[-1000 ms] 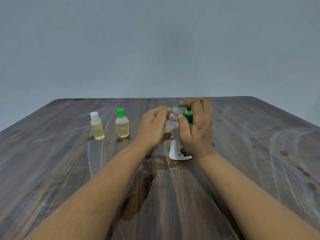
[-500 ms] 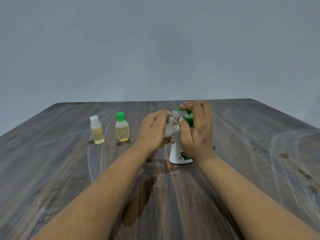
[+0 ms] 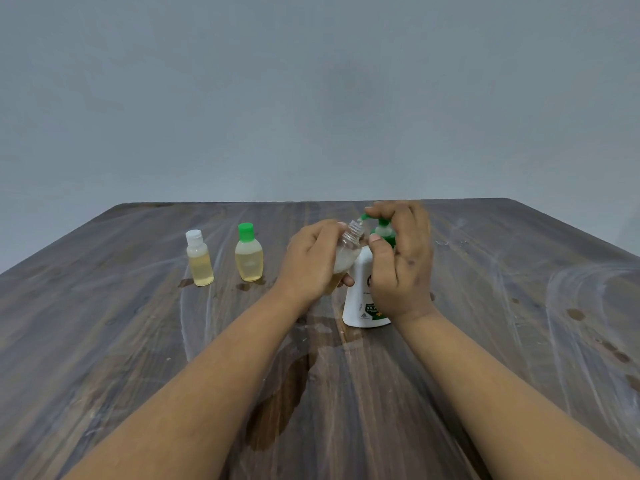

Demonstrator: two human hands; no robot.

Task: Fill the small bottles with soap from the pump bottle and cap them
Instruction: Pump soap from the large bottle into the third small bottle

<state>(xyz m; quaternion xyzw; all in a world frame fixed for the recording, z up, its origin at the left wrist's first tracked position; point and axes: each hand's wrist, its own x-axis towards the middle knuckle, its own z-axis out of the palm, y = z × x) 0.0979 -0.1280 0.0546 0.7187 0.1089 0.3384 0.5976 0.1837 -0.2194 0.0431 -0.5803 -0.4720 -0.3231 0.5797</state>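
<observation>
My left hand [image 3: 311,261] grips a small clear uncapped bottle [image 3: 348,249], tilted so its threaded mouth sits under the green spout. The bottle holds some yellowish soap. My right hand [image 3: 401,258] curls over the green pump head [image 3: 382,227] of the white pump bottle [image 3: 360,299], which stands on the wooden table [image 3: 138,341]. Two small filled bottles stand upright to the left: one with a white cap [image 3: 199,258] and one with a green cap [image 3: 248,252].
A dark wet patch [image 3: 280,403] spreads on the table between my forearms. Small wet spots sit under the two filled bottles, and more spots dot the right side [image 3: 575,313]. A grey wall rises behind the table's far edge.
The pump head has risen slightly under my right hand. Both hands stay in place with the small bottle held at the spout.
</observation>
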